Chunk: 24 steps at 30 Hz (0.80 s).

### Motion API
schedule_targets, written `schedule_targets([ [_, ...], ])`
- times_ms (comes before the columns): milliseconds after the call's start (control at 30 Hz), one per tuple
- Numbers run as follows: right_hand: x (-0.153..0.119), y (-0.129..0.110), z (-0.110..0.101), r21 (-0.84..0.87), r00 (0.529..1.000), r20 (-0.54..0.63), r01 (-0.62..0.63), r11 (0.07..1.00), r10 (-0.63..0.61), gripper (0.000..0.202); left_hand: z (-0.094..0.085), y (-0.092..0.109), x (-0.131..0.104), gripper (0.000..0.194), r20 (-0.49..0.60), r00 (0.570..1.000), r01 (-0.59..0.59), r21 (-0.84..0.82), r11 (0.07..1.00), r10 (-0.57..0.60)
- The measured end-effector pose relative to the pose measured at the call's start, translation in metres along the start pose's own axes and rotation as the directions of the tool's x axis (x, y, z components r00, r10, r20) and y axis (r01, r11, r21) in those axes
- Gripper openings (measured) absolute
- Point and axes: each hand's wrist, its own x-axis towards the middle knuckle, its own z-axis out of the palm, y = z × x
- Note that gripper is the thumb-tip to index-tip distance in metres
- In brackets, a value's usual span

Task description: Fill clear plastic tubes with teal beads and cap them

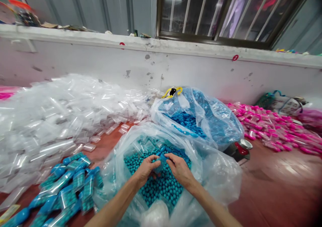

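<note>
My left hand (pixel 145 170) is closed around a small clear plastic bottle (pixel 158 166), held over an open bag of beads. At the bottle's upper end, my right hand (pixel 179 169) pinches a blue cap (pixel 164 158). Whether the cap is seated on the bottle cannot be made out, since fingers cover part of it. Below both hands, round teal beads (pixel 169 186) fill the clear plastic bag (pixel 198 156). Several empty clear bottles (pixel 147 144) and a few blue pieces lie on the beads towards the back.
Filled bottles with blue caps (pixel 66 195) lie on the red floor (pixel 271 186) at left. Behind them rises a heap of empty clear bottles (pixel 62 109). A second bag (pixel 221 123) holds blue caps (pixel 184 121). Pink-capped bottles (pixel 271 128) are piled at right, by the wall (pixel 201 64).
</note>
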Motion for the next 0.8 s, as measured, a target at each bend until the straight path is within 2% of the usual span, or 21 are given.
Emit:
schedule_targets([
  [200, -0.009, 0.001, -0.016, -0.137, 0.979, 0.199, 0.075, 0.988, -0.047, 0.023, -0.004, 0.005, -0.009, 0.04, -0.09, 0.995, -0.033, 0.179, 0.983, 0.05],
  [300, -0.01, -0.002, -0.016, -0.005, 0.994, 0.107, 0.018, 1.0, -0.018, 0.022, -0.003, 0.005, -0.01, 0.045, -0.115, 0.991, -0.047, 0.153, 0.987, 0.065],
  [433, -0.007, -0.011, -0.002, 0.282, 0.997, -0.028, -0.066, 0.957, 0.077, 0.018, 0.007, -0.001, -0.011, 0.057, -0.061, 0.997, -0.049, -0.064, 0.997, 0.045],
  [567, -0.005, -0.012, 0.011, 0.462, 0.985, -0.004, -0.151, 0.874, 0.172, 0.016, 0.015, -0.006, -0.017, 0.064, -0.037, 0.994, -0.108, -0.168, 0.98, 0.104],
  [667, -0.007, -0.012, 0.011, 0.475, 0.987, 0.008, -0.145, 0.868, 0.161, 0.018, 0.017, -0.006, -0.022, 0.068, -0.031, 0.995, -0.098, -0.185, 0.978, 0.094],
  [800, -0.013, -0.015, 0.009, 0.345, 0.997, -0.025, -0.06, 0.937, 0.073, 0.023, 0.019, -0.005, -0.025, 0.06, -0.072, 0.993, -0.098, -0.141, 0.985, 0.088],
])
